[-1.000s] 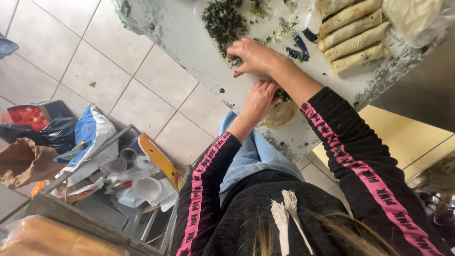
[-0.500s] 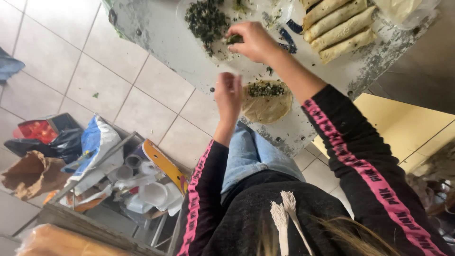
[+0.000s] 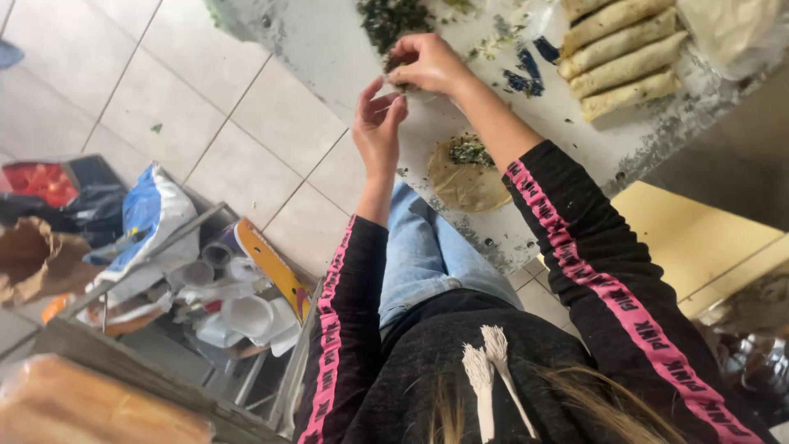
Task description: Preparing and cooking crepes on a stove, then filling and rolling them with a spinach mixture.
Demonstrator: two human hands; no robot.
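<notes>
My right hand (image 3: 427,64) pinches a bit of chopped dark greens at the near edge of the greens pile (image 3: 393,18) on the worn white table (image 3: 320,45). Just below it, my left hand (image 3: 376,125) is raised with fingers apart, its fingertips almost touching the right hand. A round flat tortilla (image 3: 460,185) lies at the table's edge under my right forearm, with a small heap of greens (image 3: 470,151) on it. Several rolled tortillas (image 3: 620,53) lie side by side farther along the table.
A low metal rack (image 3: 205,304) on the tiled floor holds cups, lids and a blue-white bag (image 3: 148,214). A brown paper bag (image 3: 33,259) and a red container (image 3: 37,179) sit at left. A pale wrapped bundle (image 3: 727,29) lies past the rolls.
Both hands left the flat tortilla. My right hand went up to the greens pile and took a pinch; my left hand rose to meet it.
</notes>
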